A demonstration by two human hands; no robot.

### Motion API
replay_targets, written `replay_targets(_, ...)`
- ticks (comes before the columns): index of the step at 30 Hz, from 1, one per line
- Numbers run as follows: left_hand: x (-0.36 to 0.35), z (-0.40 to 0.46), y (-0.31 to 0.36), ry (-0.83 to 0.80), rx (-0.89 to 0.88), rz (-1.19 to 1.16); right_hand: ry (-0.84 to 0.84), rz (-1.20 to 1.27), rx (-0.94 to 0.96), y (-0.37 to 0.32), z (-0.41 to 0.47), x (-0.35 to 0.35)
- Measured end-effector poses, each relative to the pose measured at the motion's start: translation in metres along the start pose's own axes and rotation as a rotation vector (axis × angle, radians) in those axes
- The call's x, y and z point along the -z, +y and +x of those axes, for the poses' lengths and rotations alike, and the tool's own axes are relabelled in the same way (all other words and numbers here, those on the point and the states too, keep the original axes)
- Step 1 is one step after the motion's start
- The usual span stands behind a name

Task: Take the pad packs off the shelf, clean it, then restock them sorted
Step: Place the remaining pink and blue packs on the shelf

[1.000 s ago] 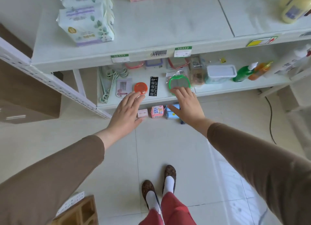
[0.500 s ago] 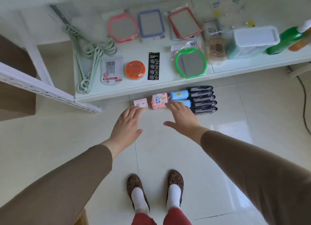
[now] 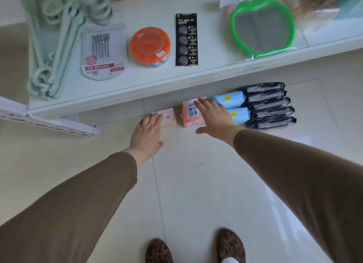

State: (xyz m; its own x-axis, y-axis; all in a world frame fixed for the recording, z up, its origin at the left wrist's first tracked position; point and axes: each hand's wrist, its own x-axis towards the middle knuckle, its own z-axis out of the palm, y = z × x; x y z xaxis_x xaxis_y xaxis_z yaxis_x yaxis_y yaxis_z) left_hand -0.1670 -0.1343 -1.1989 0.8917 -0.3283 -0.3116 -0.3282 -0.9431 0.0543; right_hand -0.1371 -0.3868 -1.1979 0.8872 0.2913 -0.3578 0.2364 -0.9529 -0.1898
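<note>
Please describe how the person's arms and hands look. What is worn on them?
Both arms wear long, plain brown sleeves reaching the wrists. The left hand and right hand are bare: no gloves, rings or watch visible.

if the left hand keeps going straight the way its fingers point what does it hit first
Most likely the small pink pack on the floor: the left hand has straight fingers whose tips already overlap its near edge, though contact is unclear.

Bright, even daylight. A soft glare patch lies on the floor tiles (image 3: 275,209) below the right hand (image 3: 214,119). Shadows are faint. Items above the hands are motion-blurred toward the top edge; wide-angle distortion bends the shelf edge (image 3: 176,82).
</note>
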Motion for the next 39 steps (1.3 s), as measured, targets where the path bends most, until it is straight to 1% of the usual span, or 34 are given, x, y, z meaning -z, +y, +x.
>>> replay_targets(3,-0.022,0.024,-0.008,-0.013,0.02,0.03,0.0,-0.086,-0.003,0.01,0.026,-0.02)
replay_targets(7,-0.043,0.05,-0.013,-0.021,0.03,0.041,-0.042,-0.217,-0.025,0.022,0.049,-0.038)
replay_targets(10,-0.055,0.065,-0.014,-0.026,0.038,0.054,-0.035,-0.283,-0.018,0.025,0.061,-0.048)
replay_targets(14,-0.066,0.077,-0.015,0.002,0.037,0.082,0.043,-0.287,-0.002,0.025,0.072,-0.054)
replay_targets(17,-0.068,0.08,-0.016,0.018,0.039,0.086,0.075,-0.246,0.004,0.022,0.074,-0.053)
replay_targets(22,-0.053,0.063,-0.013,0.033,0.046,0.056,0.141,-0.197,0.051,0.012,0.052,-0.037)
replay_targets(26,-0.018,0.02,-0.008,0.035,0.045,0.046,0.143,-0.149,0.072,-0.002,0.007,-0.002)
replay_targets(30,0.042,-0.036,0.005,0.043,0.046,0.042,0.113,-0.069,0.068,-0.019,-0.057,0.057)
replay_targets(34,0.124,-0.093,0.025,0.034,0.012,0.039,0.08,-0.031,0.075,-0.038,-0.124,0.136)
replay_targets(39,0.247,-0.153,0.053,0.054,-0.037,0.046,0.102,-0.015,0.091,-0.056,-0.203,0.246)
